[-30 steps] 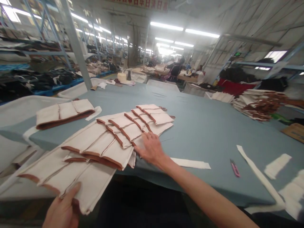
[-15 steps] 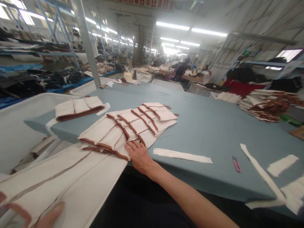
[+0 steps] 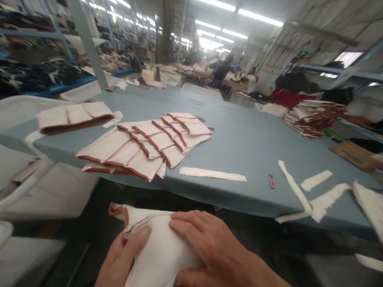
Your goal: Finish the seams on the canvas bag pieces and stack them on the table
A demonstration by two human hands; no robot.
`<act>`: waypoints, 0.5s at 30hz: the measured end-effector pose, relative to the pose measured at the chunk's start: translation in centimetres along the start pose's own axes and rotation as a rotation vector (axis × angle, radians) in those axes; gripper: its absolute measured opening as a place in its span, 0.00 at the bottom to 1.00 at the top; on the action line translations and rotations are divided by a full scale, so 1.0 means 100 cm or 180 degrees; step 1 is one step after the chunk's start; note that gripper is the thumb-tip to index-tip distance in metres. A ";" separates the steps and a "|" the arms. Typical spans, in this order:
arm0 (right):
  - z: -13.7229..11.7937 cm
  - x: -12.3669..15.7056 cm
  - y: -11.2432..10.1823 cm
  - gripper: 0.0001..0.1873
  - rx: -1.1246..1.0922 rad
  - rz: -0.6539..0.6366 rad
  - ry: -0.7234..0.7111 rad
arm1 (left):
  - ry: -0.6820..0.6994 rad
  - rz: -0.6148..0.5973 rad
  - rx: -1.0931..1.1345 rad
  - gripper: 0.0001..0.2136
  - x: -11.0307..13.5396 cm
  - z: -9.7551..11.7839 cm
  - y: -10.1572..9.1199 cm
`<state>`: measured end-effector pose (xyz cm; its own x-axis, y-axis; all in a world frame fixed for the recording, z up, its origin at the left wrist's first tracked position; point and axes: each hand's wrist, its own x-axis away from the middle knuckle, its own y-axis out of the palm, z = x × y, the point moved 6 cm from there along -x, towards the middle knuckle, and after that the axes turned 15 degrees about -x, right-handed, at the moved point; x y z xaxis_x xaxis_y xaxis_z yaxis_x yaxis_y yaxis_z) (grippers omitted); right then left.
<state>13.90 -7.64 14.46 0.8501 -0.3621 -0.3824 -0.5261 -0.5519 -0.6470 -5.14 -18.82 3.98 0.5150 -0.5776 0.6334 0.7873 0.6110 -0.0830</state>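
While both hands close on the cream fabric piece (image 3: 158, 251) below the edge of the blue table (image 3: 245, 139), the left hand (image 3: 119, 259) pinches its brown-trimmed edge and the right hand (image 3: 209, 247) presses on top; keeping the edges aligned seems wise; its lower part is cut off.

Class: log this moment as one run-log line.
left hand: gripping cream fabric piece | right hand: pressing it | fanned brown-trimmed pieces: on grey-blue table
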 end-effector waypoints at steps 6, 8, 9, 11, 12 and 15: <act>0.011 0.034 -0.007 0.10 0.1096 0.1273 -0.0236 | 0.0124 -0.1009 0.0590 0.25 0.000 0.030 0.086; 0.015 0.040 -0.018 0.12 0.1140 0.1491 -0.0274 | 0.0305 -0.1139 0.0340 0.24 -0.004 0.028 0.093; 0.017 0.042 -0.024 0.12 0.1140 0.1561 -0.0257 | 0.0428 -0.1178 0.0107 0.24 -0.006 0.026 0.094; 0.021 0.046 -0.032 0.13 0.1110 0.1633 -0.0206 | 0.0777 -0.1056 -0.0465 0.28 -0.006 0.025 0.090; 0.023 0.048 -0.035 0.13 0.1083 0.1643 -0.0192 | 0.1012 -0.0864 -0.0764 0.30 -0.006 0.027 0.085; 0.029 0.055 -0.036 0.14 0.1013 0.1622 -0.0160 | 0.1822 0.0210 -0.1567 0.25 0.001 0.039 0.062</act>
<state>20.56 -5.48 12.76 0.4968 -0.4818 -0.7218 -0.8414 -0.0636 -0.5367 -1.55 -12.97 6.48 0.5562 -0.8211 0.1281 0.7400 0.4192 -0.5260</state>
